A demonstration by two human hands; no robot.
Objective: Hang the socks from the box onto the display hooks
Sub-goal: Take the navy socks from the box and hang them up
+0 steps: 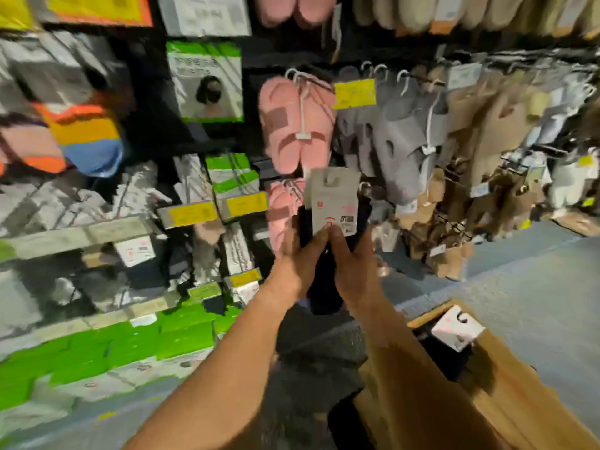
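A grey shop floor (pixel 535 287) carries an open cardboard box (pixel 506 394), with a carded sock pack (pixel 456 329) inside.

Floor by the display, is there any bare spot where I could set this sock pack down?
Bare grey floor lies between the cardboard box and the hanging slippers. The display itself is crowded. Both hands, left and right, grip the sock pack.

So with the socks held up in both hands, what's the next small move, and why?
Probably carry the socks toward a free hook and thread the card's hole over it: both the left hand and right hand grip the pack, which hangs on nothing yet.
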